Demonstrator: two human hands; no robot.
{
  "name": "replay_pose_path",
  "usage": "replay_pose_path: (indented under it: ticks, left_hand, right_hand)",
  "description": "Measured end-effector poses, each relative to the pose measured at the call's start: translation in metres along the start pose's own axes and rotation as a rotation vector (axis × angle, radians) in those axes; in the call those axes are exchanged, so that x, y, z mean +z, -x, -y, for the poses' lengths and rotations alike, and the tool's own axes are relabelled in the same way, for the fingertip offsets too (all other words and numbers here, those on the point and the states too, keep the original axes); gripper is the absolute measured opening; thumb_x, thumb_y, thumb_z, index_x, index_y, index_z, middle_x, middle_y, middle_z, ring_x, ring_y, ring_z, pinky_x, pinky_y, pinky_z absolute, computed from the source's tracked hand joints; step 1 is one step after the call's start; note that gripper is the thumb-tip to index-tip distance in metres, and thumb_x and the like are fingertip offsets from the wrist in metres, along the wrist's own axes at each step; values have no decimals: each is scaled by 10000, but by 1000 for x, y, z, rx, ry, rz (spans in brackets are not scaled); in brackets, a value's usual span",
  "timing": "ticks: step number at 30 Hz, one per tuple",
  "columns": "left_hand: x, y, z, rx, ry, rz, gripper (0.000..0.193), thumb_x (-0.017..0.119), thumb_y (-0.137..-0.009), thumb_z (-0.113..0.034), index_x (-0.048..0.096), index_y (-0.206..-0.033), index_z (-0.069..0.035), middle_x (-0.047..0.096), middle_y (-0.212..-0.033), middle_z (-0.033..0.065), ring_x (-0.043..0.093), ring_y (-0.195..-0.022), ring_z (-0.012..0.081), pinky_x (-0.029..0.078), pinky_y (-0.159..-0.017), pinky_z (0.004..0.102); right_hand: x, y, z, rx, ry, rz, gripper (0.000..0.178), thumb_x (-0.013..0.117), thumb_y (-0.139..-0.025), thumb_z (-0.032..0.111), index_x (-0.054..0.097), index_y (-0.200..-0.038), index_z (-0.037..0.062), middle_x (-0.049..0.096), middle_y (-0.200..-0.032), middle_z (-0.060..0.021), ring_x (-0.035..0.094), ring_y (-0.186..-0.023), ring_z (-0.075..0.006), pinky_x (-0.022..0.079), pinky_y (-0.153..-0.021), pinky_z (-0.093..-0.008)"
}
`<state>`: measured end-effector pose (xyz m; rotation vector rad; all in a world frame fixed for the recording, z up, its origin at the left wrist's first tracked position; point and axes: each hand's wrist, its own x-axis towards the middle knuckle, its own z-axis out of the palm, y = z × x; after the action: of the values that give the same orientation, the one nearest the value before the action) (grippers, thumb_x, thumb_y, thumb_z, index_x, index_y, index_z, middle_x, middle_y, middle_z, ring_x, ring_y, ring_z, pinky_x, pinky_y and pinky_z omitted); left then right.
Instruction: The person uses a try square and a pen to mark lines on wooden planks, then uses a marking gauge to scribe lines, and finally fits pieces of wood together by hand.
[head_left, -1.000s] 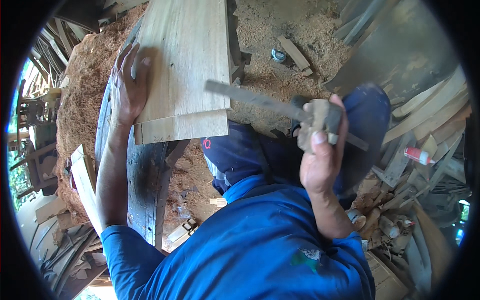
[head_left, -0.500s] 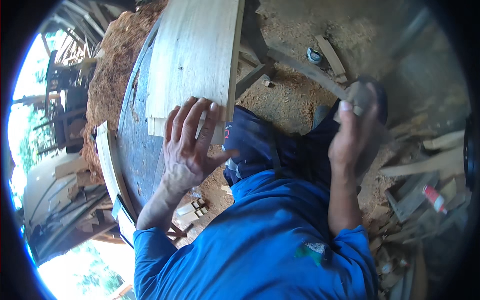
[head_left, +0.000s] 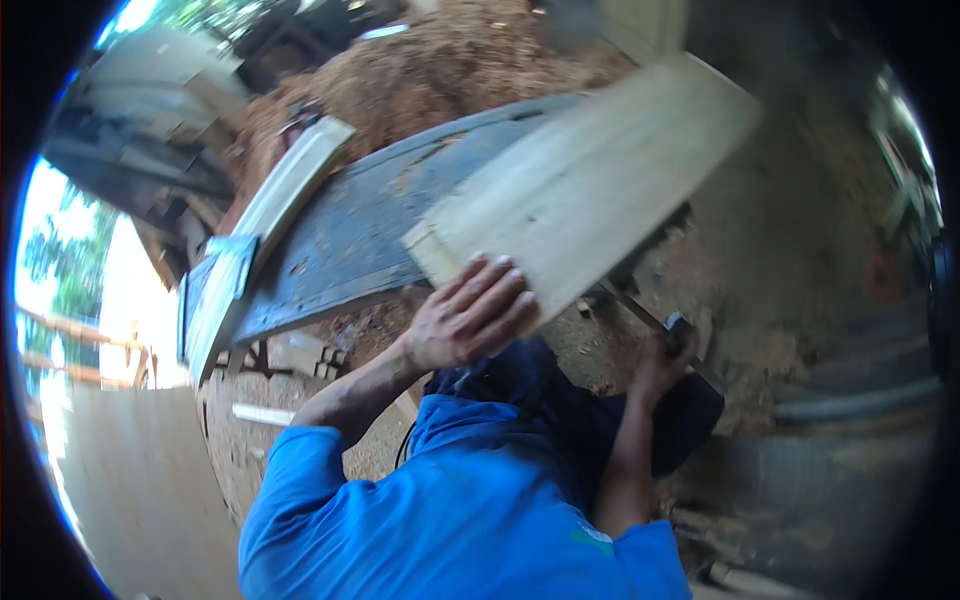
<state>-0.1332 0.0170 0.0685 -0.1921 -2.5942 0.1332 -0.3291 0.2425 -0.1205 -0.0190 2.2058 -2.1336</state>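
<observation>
While the left grip (head_left: 474, 318) is lying over the near corner of a pale board (head_left: 610, 185), the right grip (head_left: 664, 368) is closing round a long, thin bar tool (head_left: 635, 308) off to the right. The left fingers are resting nearly side by side on the wood; the thumb is hiding, so I cannot tell whether this grip is clamping the edge or only pressing. The right grip is looking clamped on the tool, though blur is softening the fingers there.

The board is stretching up and rightward from the left grip, its left portion lying over a dark, curved bench (head_left: 370, 220). Farther left of that grip, a pale wooden strip (head_left: 290, 180) is resting across the bench, and a sawdust heap (head_left: 430, 75) is rising beyond it. The tool is pointing up and leftward from the right grip, its tip showing just beside the board's lower edge.

Judging by this, the step in hand is seeming to be steadying the board while holding the tool ready; a next move would be calling for a firm left grip, with fingertips staying clear of the tool.
</observation>
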Motion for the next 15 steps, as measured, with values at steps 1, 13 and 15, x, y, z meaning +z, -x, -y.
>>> replay_pose_path:
  ticks: [1,13,15]
  left_hand:
    - [-2,0,3,23,-19,43,408,644,-850,-208,613,-1226,-51,620,-1232,209,595,-1201,371,446,-1058,538]
    - [-59,119,32,-15,37,180,502,465,-943,-174,412,-1440,-124,461,-1430,163,407,-1386,340,299,-1171,557]
    - [-65,145,31,-73,50,220,521,460,-944,-168,388,-1459,-134,437,-1451,162,383,-1403,331,275,-1185,553]
  right_hand:
    - [-10,-6,13,-33,67,20,719,696,-871,161,325,-1474,38,383,-1435,-232,479,-1267,-331,416,-1042,-407]
    - [-101,-37,88,-228,-134,-119,606,561,-953,262,374,-1420,-75,527,-1334,-243,588,-1158,-307,484,-846,-344]
    - [-101,-60,86,-194,-391,19,596,551,-952,308,413,-1388,-73,550,-1318,-224,610,-1116,-304,491,-809,-316]
